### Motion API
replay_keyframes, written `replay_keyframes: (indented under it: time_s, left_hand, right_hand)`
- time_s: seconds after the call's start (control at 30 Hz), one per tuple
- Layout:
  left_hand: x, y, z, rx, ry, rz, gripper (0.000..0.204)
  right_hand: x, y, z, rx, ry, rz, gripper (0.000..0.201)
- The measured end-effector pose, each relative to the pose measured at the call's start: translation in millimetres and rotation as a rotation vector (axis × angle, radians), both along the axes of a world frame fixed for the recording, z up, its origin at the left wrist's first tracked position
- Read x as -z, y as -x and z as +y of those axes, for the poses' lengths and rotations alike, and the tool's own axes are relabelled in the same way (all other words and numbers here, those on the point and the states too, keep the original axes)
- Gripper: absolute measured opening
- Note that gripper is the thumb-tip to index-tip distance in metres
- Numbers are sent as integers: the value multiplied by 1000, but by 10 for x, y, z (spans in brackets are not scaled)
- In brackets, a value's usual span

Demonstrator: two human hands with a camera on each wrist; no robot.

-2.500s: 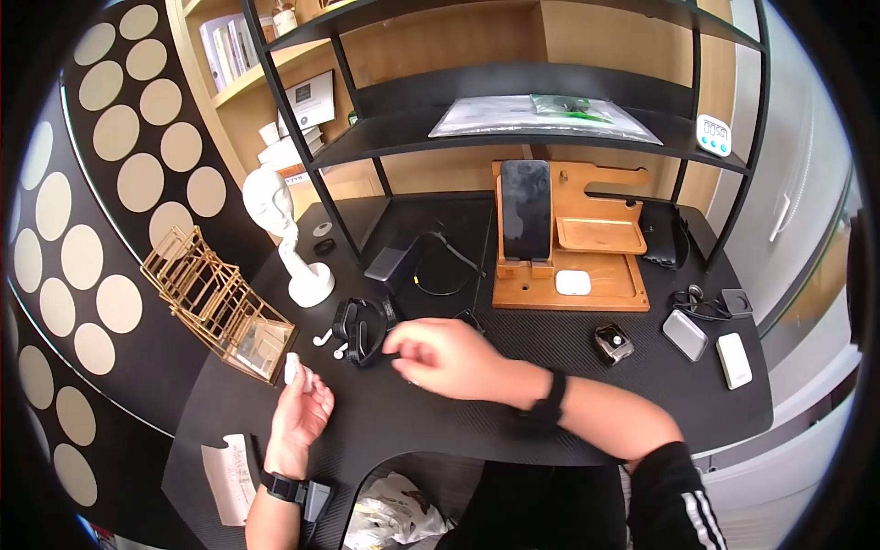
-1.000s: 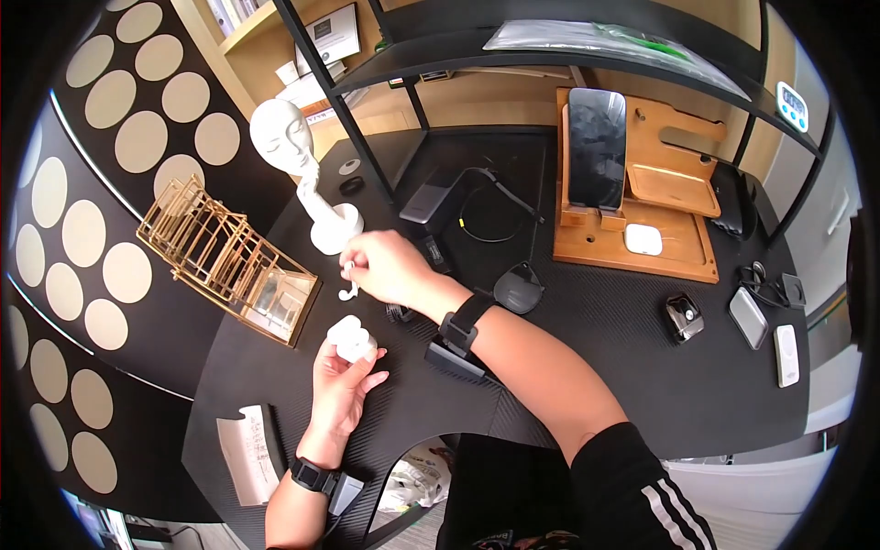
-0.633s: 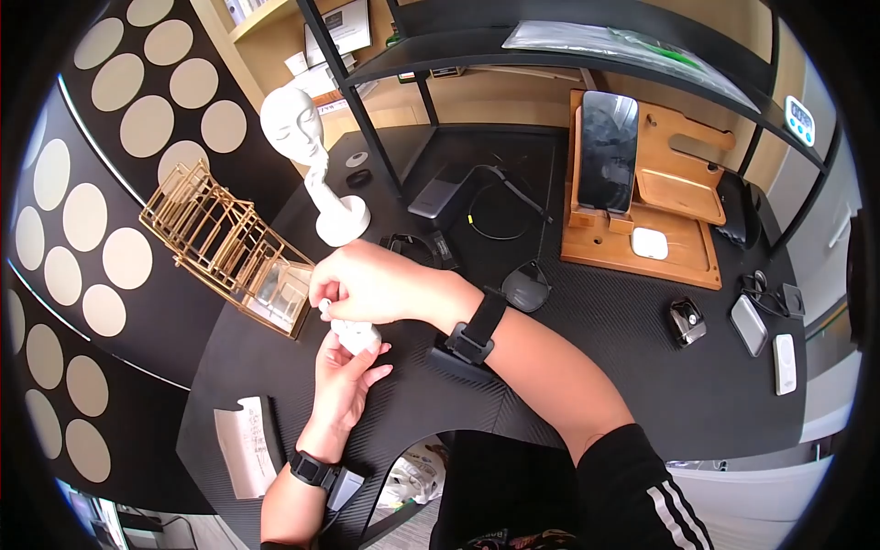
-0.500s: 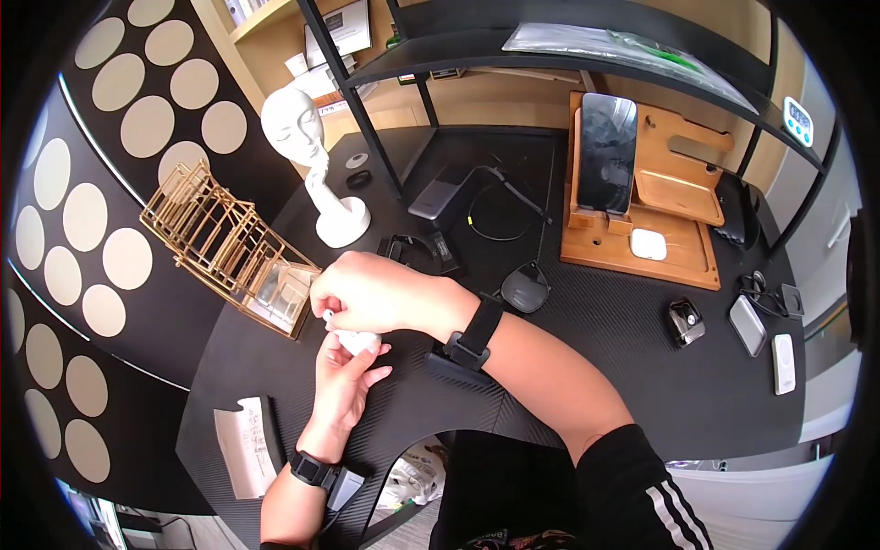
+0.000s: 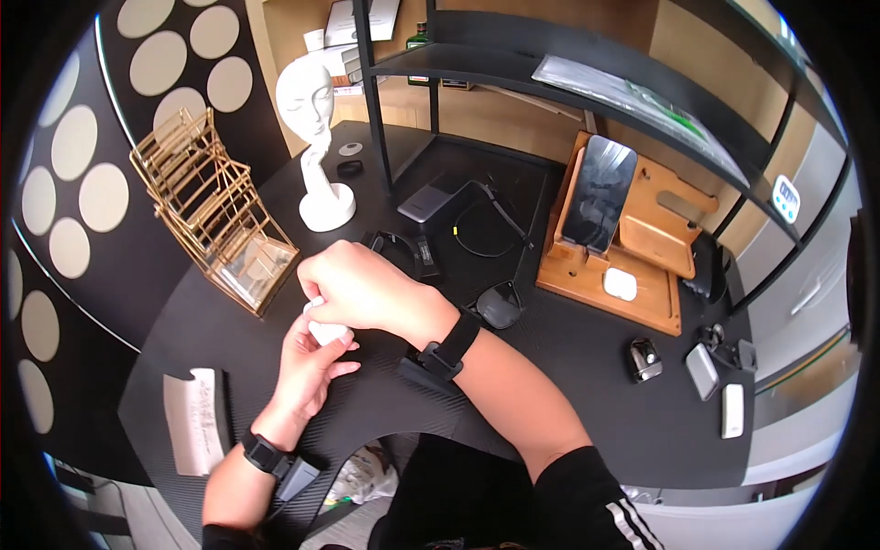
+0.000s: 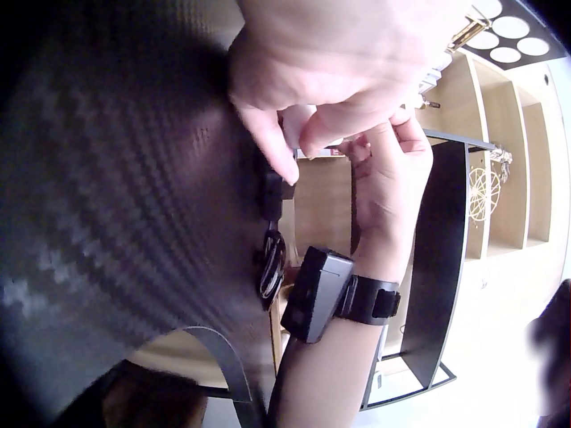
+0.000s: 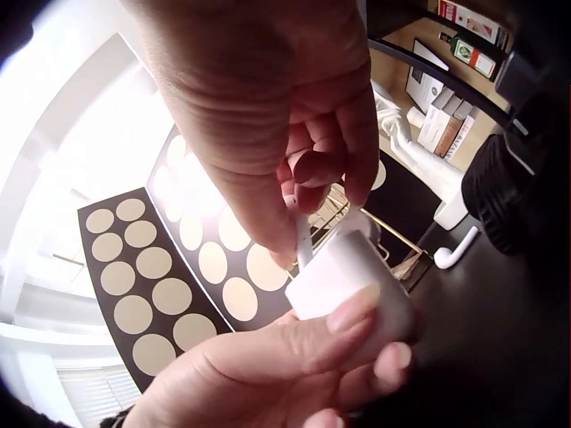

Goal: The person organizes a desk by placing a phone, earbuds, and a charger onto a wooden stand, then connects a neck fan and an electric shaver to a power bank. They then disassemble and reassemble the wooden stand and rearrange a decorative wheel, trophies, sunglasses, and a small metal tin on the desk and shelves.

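The desk [image 5: 582,376] spreads beneath everything. Around the head view's centre, the rack [image 5: 477,57] spans 12 to 2 o'clock, the stand [image 5: 591,298] sits near 3 and the bust [image 5: 316,165] between 10 and 11. The right hand [image 5: 353,284], at 9, pinches a bud [image 7: 303,241], partly hidden, between thumb and fingertips. The left hand [image 5: 307,371], at 8, grips the case [image 7: 339,285] above the desk, thumb pressed along its face, fingers curled round the far side. The case should prove light, stiff and rather slippery; low on its body looks the best hold, leaving the top free. In the right wrist view, the pinched bud is at the case's 10 to 11 o'clock; a loose bud [image 7: 457,250] lies between 2 and 3. Buds are probably slick and fragile: take the stem.
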State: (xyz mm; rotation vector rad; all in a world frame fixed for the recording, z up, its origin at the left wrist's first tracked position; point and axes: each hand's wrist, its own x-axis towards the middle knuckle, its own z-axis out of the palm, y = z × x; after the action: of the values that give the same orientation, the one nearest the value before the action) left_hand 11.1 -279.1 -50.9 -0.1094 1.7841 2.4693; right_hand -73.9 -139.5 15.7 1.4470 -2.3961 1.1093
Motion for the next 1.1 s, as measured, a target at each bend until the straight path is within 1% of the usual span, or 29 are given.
replay_keyframes:
  time_s: [0.1, 0.13, 0.2, 0.43, 0.47, 0.53, 0.6, 0.67, 0.73, 0.77, 0.8, 0.87, 0.9, 0.93, 1.0, 1.03, 1.07, 1.1]
  left_hand:
    - [-16, -5, 13, 3, 56, -16, 31]
    - [-16, -10, 16, -5, 57, -12, 32]
    - [-27, -15, 15, -1, 74, -10, 34]
    - [-40, -43, 33, -8, 63, -9, 26]
    - [-33, -39, 27, -4, 69, -6, 25]
    - [-33, -40, 21, -6, 73, 3, 25]
    - [-40, -48, 17, -1, 69, 10, 26]
    - [-48, -50, 22, -12, 60, 0, 26]
    - [-54, -42, 37, -18, 69, -15, 26]
    - [-50, -36, 45, -25, 73, -16, 25]
    - [-51, -34, 57, -25, 73, -16, 25]
    - [-62, -36, 68, -56, 68, -19, 25]
    - [-68, -31, 64, -62, 72, -15, 25]
    - [-65, -27, 65, -90, 34, -25, 25]
    - [-47, -21, 65, -121, -8, -38, 26]
    - [-39, -16, 63, -159, -50, -39, 26]
    - [-33, -14, 62, -196, -91, -40, 26]
    - [-36, -20, 69, -201, -92, -39, 26]
  right_hand:
    - [-33, -14, -3, 12, 79, -14, 13]
    - [-44, -15, 15, 6, 53, -15, 13]
    - [-84, -26, 49, -8, 2, -121, 13]
    - [-63, -31, 48, -56, -76, -111, 21]
    - [-14, -17, 39, -50, -63, -110, 24]
    - [-75, -42, 47, -50, -58, -108, 27]
    - [-185, -66, 117, 39, -11, -187, 28]
    - [-206, -52, 137, 57, -23, -172, 27]
    - [-236, -69, 137, 189, 53, -192, 26]
    - [-180, -38, 119, 223, 98, -192, 20]
    - [-76, 19, 92, 223, 98, -192, 20]
    - [149, 152, 40, 259, 339, -59, 15]
    - [188, 176, 50, 298, 189, -71, 16]
    - [248, 206, 28, 291, 192, -69, 16]
    - [358, 225, -16, 260, 103, 181, 18]
    - [383, 207, -31, 245, -16, 161, 24]
    - [431, 190, -50, 240, -18, 162, 24]
    - [485, 175, -74, 234, -76, 166, 27]
